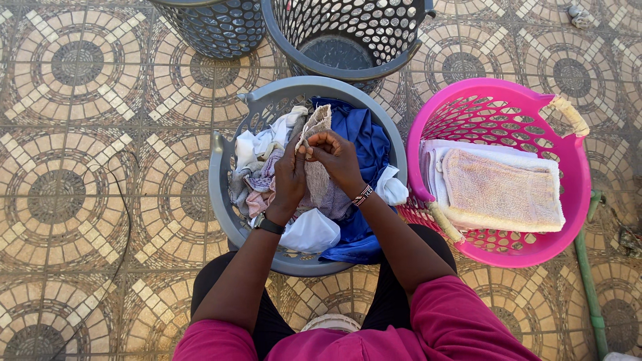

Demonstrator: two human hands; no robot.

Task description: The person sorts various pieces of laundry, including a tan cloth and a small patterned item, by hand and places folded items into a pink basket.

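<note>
Two arms: both reach forward and down from magenta sleeves, forearms angled inward so the hands meet over the grey basket (224,200).
Left hand (289,179): raised with the fingers curled, a black watch on the wrist, pinching the near edge of the beige cloth (315,150).
Right hand (336,157): just beside the left, a beaded bracelet on the wrist, fingers bent and closed on the same cloth.
Beige cloth: held upright between the two hands, above the pile in the grey basket.
Pile: white pieces at the left, a blue garment (364,144) at the right, pale pink and grey bits under the hands.
Ahead: two dark perforated baskets (348,40) stand on the patterned tile floor (73,167).
Right side: a pink basket (568,174) touches the grey one and holds folded towels (498,190).
Far right: a green hose (587,267) lies along the floor.
</note>
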